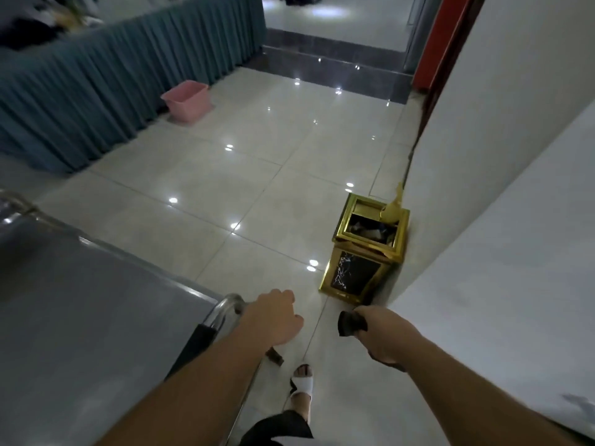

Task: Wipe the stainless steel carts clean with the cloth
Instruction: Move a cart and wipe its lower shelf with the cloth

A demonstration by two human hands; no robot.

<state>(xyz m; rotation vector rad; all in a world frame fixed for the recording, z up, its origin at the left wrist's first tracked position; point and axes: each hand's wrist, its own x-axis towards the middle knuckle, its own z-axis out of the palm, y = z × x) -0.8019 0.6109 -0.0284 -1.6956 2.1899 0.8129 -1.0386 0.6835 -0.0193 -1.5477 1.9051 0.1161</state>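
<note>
A stainless steel cart (80,300) fills the lower left, its flat top dull and grey. My left hand (275,317) grips the cart's curved handle bar (225,305) at its right end. My right hand (383,336) is out to the right of the cart, over the floor, and holds a small dark bunched cloth (349,323) that sticks out past my fingers. The cloth is apart from the cart.
A gold and black waste bin (363,252) stands by the white wall (483,156) on the right. A pink plastic tub (186,101) sits on the glossy tiled floor (257,172) beside a table with a blue-grey skirt (96,91). My sandalled foot (302,384) is below.
</note>
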